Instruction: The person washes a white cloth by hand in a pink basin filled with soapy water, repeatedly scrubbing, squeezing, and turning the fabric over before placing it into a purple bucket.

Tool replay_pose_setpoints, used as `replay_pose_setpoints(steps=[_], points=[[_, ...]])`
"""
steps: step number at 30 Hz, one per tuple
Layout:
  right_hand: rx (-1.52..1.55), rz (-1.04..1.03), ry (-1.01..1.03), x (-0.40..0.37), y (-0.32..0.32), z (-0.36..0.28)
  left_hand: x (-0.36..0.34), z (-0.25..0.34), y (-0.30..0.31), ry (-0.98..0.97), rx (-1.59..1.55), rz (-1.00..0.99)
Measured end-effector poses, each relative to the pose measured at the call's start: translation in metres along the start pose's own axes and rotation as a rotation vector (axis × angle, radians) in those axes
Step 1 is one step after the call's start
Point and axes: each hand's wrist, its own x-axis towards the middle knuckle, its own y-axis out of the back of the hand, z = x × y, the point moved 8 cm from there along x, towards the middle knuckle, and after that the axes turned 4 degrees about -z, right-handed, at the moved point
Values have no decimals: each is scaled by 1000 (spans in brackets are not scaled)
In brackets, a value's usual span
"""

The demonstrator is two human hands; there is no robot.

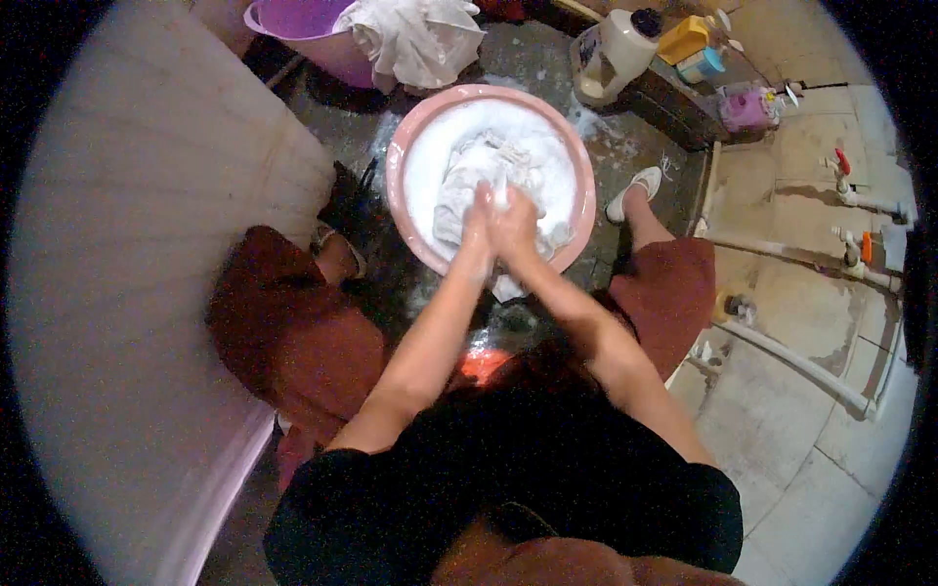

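A round pink basin [394,186] full of white suds [430,156] stands on the wet floor between my feet. In it lies a bunched wet white cloth [454,200], and a corner of cloth hangs over the near rim. My left hand [476,223] and my right hand [515,220] are close together above the middle of the basin. Both are closed on a part of the cloth, with a bit of white showing between them. The fingers are partly blurred, and suds cover some of the cloth.
Behind the basin, a purple tub [332,49] has a white garment [415,39] draped over its rim. A large white jug [613,59], a yellow bottle [684,41] and a pink container [750,107] stand at the back right. Taps [855,195] and pipes line the tiled right wall.
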Motion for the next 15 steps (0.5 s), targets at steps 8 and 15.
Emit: replay_pose_setpoints(steps=[8,15], points=[[-23,-99,-314,79,4,138,-27,23,-60,-143,-65,-269],[-16,-582,-219,80,29,75,-84,143,-93,-1265,1017,-14]])
